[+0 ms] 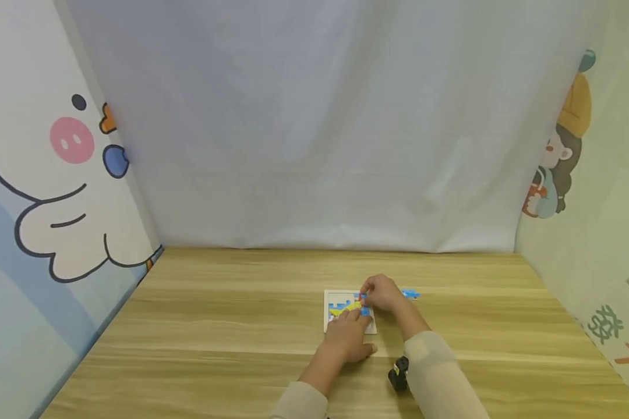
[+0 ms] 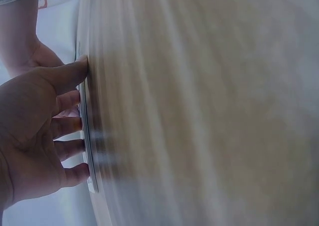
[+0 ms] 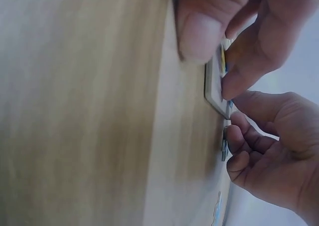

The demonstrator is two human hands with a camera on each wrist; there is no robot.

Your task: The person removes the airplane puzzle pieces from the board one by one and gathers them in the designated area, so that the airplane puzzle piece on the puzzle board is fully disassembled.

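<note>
A jigsaw puzzle [image 1: 340, 298] in a white frame lies flat on the table, with blue and yellow parts showing. The outstretched fingers of my left hand [image 1: 347, 336] rest on its lower part, hiding much of it; the left wrist view shows that hand [image 2: 35, 131] with fingertips down on the thin board [image 2: 86, 131]. At the board's upper right, my right hand [image 1: 384, 294] pinches a small puzzle piece [image 1: 360, 297] with some red on it, mostly covered by thumb and finger. In the right wrist view the right hand's [image 3: 279, 151] other fingers are curled in.
Blue loose puzzle pieces [image 1: 410, 294] lie on the table just right of the right hand. A black device [image 1: 398, 373] with a yellow label sits beside the right sleeve. Behind the wooden table [image 1: 215, 326] hangs a pale curtain [image 1: 320, 145], with printed walls at both sides.
</note>
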